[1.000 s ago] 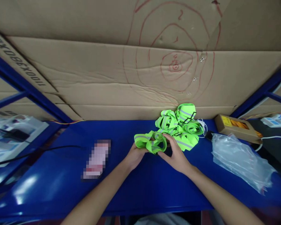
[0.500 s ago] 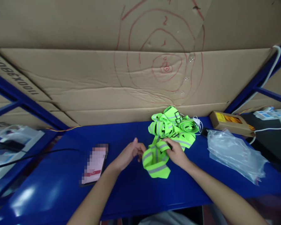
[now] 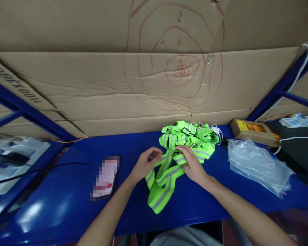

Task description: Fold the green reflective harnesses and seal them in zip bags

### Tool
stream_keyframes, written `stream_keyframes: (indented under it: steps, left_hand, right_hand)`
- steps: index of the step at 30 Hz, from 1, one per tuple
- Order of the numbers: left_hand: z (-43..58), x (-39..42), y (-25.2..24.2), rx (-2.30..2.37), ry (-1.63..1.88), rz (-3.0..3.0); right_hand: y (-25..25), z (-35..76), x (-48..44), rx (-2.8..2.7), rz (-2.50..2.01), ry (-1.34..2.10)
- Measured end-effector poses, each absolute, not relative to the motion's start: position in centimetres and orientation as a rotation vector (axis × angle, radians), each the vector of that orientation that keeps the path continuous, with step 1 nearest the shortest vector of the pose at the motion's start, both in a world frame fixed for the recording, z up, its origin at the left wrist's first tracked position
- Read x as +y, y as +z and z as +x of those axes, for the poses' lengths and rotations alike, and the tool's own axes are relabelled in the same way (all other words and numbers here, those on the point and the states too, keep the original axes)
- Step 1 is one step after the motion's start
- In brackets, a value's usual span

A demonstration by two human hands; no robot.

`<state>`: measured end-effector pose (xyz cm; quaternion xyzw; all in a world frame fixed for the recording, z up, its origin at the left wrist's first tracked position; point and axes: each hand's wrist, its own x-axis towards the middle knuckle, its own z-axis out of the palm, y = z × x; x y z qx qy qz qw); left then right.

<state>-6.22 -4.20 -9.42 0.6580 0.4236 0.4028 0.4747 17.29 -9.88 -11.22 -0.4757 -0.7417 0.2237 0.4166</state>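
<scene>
A heap of neon-green reflective straps (image 3: 172, 140) with grey stripes and dark buckles lies on the blue table against the cardboard. A loose length of strap (image 3: 161, 196) loops from it toward the table's front edge. My left hand (image 3: 146, 165) is at the loop's left side, its fingers curled in a pinch at the strap's edge; the fingertips are partly hidden. Over the front of the heap, my right hand (image 3: 193, 166) has its fingers closed on the strap, palm down. A rolled strap (image 3: 207, 135) sits at the heap's right.
A phone (image 3: 105, 177) with a blurred screen lies left of my left arm. Clear plastic bags (image 3: 258, 167) lie at right, before an open cardboard box (image 3: 255, 132). A marked cardboard panel (image 3: 100, 78) stands behind the blue table (image 3: 74, 184). Cables run at both sides.
The loose strap has spread out lower and farther left into a longer loop. My left hand has moved slightly up and right, to the strap. My right hand stays near the heap.
</scene>
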Motion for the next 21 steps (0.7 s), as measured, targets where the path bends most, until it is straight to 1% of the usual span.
stream_keyframes:
  steps: [3, 7, 13, 18, 21]
  left_hand:
    - [-5.8, -4.6, -10.1, 1.043, 0.861, 1.751]
    - [-5.4, -5.1, -11.0, 1.067, 0.827, 1.851]
    - [-5.5, -5.3, -11.4, 1.101, 0.751, 2.059]
    - [-5.2, -5.7, -11.8, 1.211, 0.728, 2.184]
    - [-4.9, -5.9, -12.1, 1.299, 0.693, 2.240]
  right_hand:
    - [-11.1, 17.4, -9.9, -1.952, -1.189, 0.577]
    - [-11.2, 16.9, -10.2, -2.078, -1.229, 0.623]
    - [-10.3, 16.4, -11.2, -2.389, -0.967, 0.658]
    - [-9.2, 16.2, -11.8, -2.402, -0.823, 0.800]
    - [-9.2, 15.7, -11.9, -2.396, -0.773, 0.824]
